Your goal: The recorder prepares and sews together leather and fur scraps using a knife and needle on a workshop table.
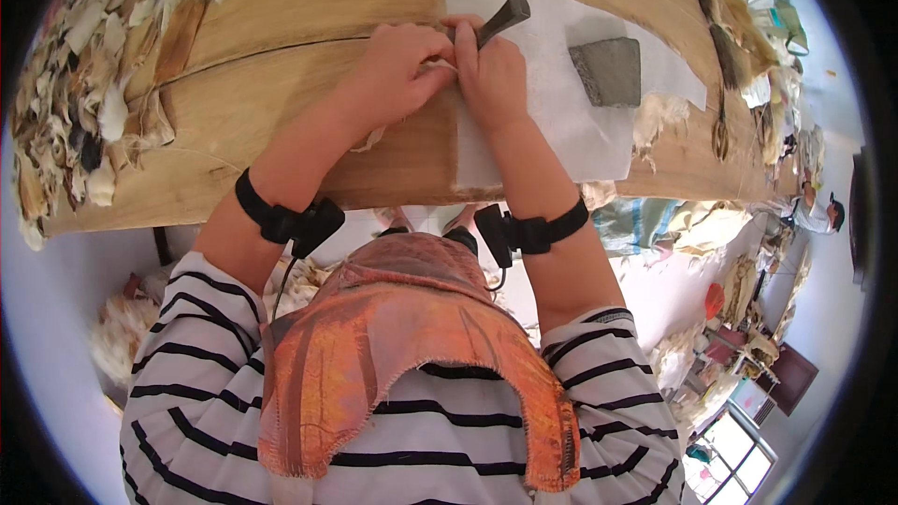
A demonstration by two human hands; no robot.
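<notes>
My left hand (400,75) is closed, with its thumb and fingers pinching a small pale scrap (438,64), mostly hidden by the fingers. Right beside it, my right hand (493,82) is wrapped round a dark tool with a flared handle end (506,19); the handle sticks up past the thumb, and the working end is hidden. Both hands meet over the left edge of a white sheet (552,145) spread on the wooden table (309,122). A grey wedge-shaped block, like a whetstone (608,72), lies on the sheet to the right of my right hand.
A heap of brown, white and black hide-like scraps (89,112) covers the table's left end. Pale fluffy fibres (659,122) lie by the sheet's right edge. Dark hairy strips (725,56) lie at the right end. Beyond, another person (818,215) is at the far right.
</notes>
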